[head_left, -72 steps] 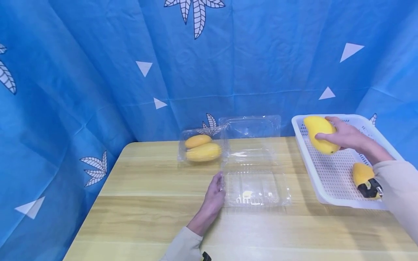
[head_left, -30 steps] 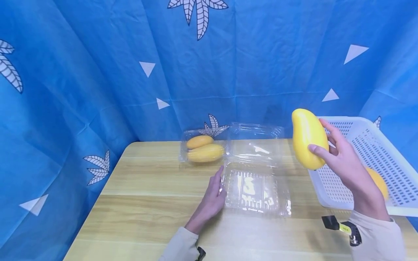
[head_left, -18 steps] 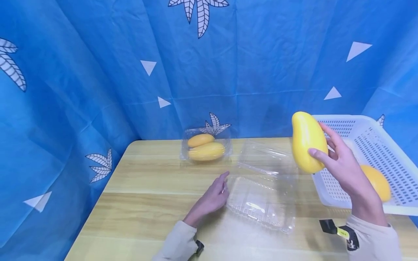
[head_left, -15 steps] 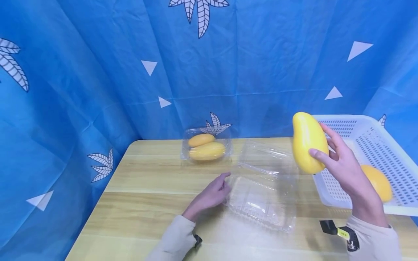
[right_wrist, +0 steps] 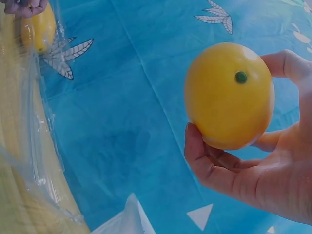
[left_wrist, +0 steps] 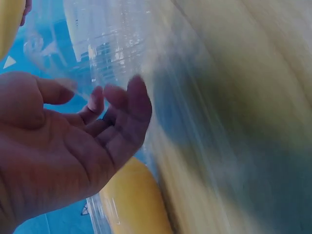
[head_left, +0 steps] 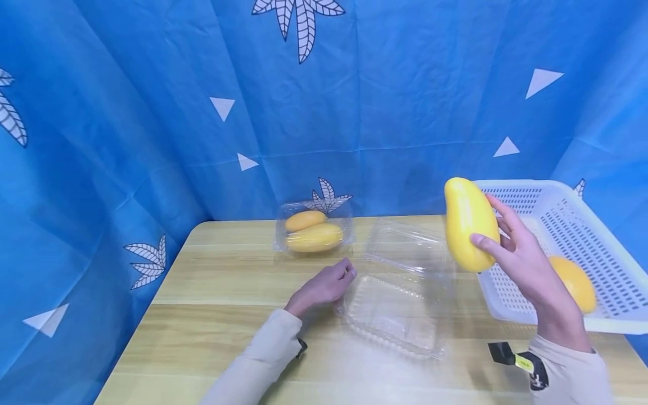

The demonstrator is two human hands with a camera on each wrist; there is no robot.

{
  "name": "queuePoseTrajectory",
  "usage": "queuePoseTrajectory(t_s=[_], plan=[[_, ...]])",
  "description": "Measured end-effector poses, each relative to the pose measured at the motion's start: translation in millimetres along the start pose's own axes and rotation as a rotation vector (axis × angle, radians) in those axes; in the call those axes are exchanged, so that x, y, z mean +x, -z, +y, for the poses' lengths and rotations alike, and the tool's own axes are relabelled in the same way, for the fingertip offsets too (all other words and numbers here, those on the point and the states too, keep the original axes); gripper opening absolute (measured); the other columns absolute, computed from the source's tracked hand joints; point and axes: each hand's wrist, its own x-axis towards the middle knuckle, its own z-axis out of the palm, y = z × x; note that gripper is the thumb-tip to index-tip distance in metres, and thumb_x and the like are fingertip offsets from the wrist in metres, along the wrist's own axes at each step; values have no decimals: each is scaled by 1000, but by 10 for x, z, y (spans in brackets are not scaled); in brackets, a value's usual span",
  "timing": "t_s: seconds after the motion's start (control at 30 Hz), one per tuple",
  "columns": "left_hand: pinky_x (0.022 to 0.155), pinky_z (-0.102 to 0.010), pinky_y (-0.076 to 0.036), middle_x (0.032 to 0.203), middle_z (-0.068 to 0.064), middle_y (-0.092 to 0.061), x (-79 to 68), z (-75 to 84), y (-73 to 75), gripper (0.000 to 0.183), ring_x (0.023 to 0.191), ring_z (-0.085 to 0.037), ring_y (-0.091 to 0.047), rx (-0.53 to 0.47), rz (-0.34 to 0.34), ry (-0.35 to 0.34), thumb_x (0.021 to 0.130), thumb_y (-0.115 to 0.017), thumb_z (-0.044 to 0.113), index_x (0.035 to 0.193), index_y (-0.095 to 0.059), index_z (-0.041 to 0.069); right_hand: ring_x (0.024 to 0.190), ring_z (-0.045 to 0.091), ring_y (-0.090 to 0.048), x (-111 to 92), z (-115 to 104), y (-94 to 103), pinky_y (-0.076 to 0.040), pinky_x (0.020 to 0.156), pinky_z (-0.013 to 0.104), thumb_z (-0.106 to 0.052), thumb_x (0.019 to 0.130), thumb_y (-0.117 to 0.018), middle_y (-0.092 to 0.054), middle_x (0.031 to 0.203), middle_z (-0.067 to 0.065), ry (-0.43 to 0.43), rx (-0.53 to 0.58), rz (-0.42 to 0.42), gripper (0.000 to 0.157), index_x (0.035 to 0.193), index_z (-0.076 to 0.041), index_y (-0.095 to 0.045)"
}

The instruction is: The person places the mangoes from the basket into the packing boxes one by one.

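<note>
My right hand (head_left: pixel 523 259) grips a yellow mango (head_left: pixel 471 225) between thumb and fingers, raised in front of the basket; the green stem spot on the mango (right_wrist: pixel 229 97) faces the right wrist camera. An unfolded clear plastic clamshell box (head_left: pixel 390 340) lies askew on the table, its lid (head_left: pixel 405 242) to the back. At its left edge is my left hand (head_left: pixel 324 287), fingers loosely bent. The left wrist view has the left hand (left_wrist: pixel 73 141) with a gap between thumb and fingertips, overlapping the plastic edge.
Behind the left hand stands another clear box (head_left: pixel 349 233) with two mangoes (head_left: pixel 315 238) inside. A white perforated basket (head_left: pixel 615 247) at the right holds a mango (head_left: pixel 574 284). A blue curtain (head_left: pixel 405 101) hangs behind the wooden table (head_left: pixel 212 326).
My right hand has lifted the mango from the basket and brought it left, then held still. The unfolded box has turned askew, its lid dropping back. My left hand's fingers have bent more.
</note>
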Motion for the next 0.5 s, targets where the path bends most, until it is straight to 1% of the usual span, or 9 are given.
queuePoseTrajectory(t_s=[0.1,0.17,0.27,0.33,0.37,0.4,0.43,0.47,0.5], plan=[[55,-28,-42,70,1,-44,7,-14,-64,27,58,-12,-42,107,57,-34,112,-33,25,101,-51,10,128,42,-52,7,-2,-11,-52,81,13,-16,104,-60,-34,153,25,-1,-5,-6,79,165,-33,-13],[55,-28,-44,71,1,-43,-1,-25,-105,27,59,-12,-43,161,85,-47,113,-30,25,99,-50,12,129,40,-52,15,-10,-17,-52,81,13,-17,104,-61,-35,153,23,-8,-10,-4,79,165,-35,-14],[61,-31,-47,74,-1,-45,-17,-48,-162,29,64,-14,-45,232,122,-54,113,-28,25,99,-49,12,129,35,-53,23,-23,-22,-52,82,13,-18,104,-61,-37,152,21,-17,-13,-5,79,164,-36,-14],[70,-34,-50,79,-4,-48,-26,-59,-197,32,71,-18,-50,280,143,-56,113,-26,25,98,-50,11,130,36,-53,26,-28,-25,-51,82,13,-19,104,-61,-37,152,21,-21,-14,-8,79,164,-37,-14],[79,-37,-52,86,-8,-55,-33,-62,-215,35,81,-22,-56,298,154,-59,113,-26,25,102,-54,8,131,37,-52,25,-30,-26,-51,82,13,-18,104,-61,-37,152,22,-18,-13,-11,79,164,-36,-14],[89,-39,-51,91,-10,-57,-35,-64,-232,37,91,-25,-60,311,162,-58,113,-25,25,103,-55,6,130,36,-53,24,-28,-27,-51,82,13,-18,104,-61,-37,151,22,-20,-14,-12,79,164,-36,-14],[94,-41,-50,95,-13,-59,-37,-63,-249,39,97,-28,-60,318,168,-53,113,-24,25,103,-56,5,129,31,-54,23,-24,-28,-51,82,13,-18,104,-61,-37,151,21,-25,-14,-10,79,164,-37,-14],[103,-43,-47,102,-15,-60,-37,-63,-267,42,109,-31,-60,320,171,-47,113,-22,26,105,-56,4,128,28,-55,21,-20,-28,-51,82,13,-17,104,-61,-38,150,21,-25,-15,-9,79,164,-37,-14],[110,-45,-42,112,-19,-62,-37,-59,-282,44,120,-34,-58,313,179,-43,113,-21,26,109,-57,2,128,29,-55,18,-17,-25,-51,82,13,-17,104,-61,-37,150,22,-23,-17,-10,79,164,-36,-14]])
